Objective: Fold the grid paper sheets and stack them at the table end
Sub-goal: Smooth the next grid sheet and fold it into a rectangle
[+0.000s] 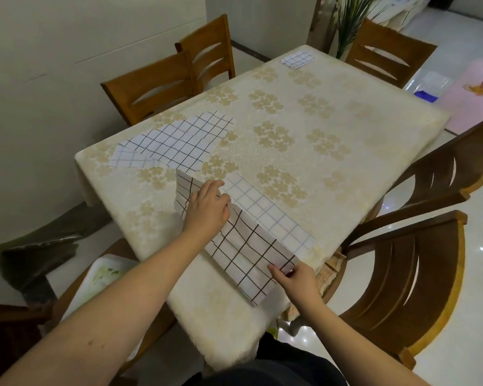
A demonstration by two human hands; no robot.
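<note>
Pale walls and a glossy white floor frame the table (304, 151), which wears a cream cloth with gold flower prints, and wooden chairs (151, 87) stand around it. At the near end a person leans in with both bare forearms stretched out over the cloth. Between the hands lies a long sheet (243, 246) of brown-lined grid paper, part folded, its upper flap raised off a paler, blue-lined part (268, 213) that lies flat on the cloth. The left hand (207, 207) reaches further up the table, palm down, fingers curled over the raised flap at its far end, holding it. The right hand (293, 277) sits close to the table's near edge, wrist bent, thumb and fingertips pinching the sheet's near corner. More grid sheets (176, 140) lie unfolded and overlapping near the left edge, just beyond the left hand and apart from it. A small folded stack (297, 60) of grid paper rests at the far end of the table, well away from both hands. Green fronds of a plant (352, 18) rise behind that far end.
</note>
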